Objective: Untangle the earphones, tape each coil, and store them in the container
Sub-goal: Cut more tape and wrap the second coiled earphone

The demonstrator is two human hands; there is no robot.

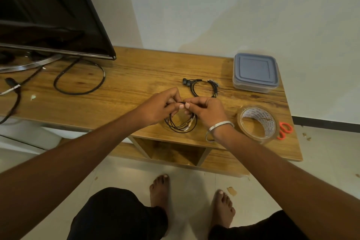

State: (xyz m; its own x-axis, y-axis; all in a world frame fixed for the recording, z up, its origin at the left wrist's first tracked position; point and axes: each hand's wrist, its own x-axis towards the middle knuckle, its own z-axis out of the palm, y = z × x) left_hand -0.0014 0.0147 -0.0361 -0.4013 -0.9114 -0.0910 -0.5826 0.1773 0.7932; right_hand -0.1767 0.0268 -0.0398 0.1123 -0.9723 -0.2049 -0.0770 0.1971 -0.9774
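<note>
Two hands meet over the front of the brown wood-grain tabletop point(136, 76), thumbs nearly touching. The left hand point(158, 106) and the right hand point(206, 112) both pinch the top of one coil of thin black earphone cable point(180, 125), whose loops hang below the fingers and rest on the wood; a pale strip, perhaps tape, shows on the loops under the right hand. One silver metal bangle point(221, 125) circles the right wrist.

A second coil of black earphones point(202, 86) lies just beyond the hands — so two coils in all, one held, one lying free. Farther out and to the right of the right hand sits one clear square plastic container with a grey-blue lid point(255, 72), lid on. Just right of the right wrist lies one roll of clear packing tape point(257, 122), and past it one pair of orange-handled scissors point(284, 129), partly hidden by the roll.

Well to the left of the left hand stand one black flat-screen television point(48, 11) and one looped thick black cable point(79, 79).
</note>
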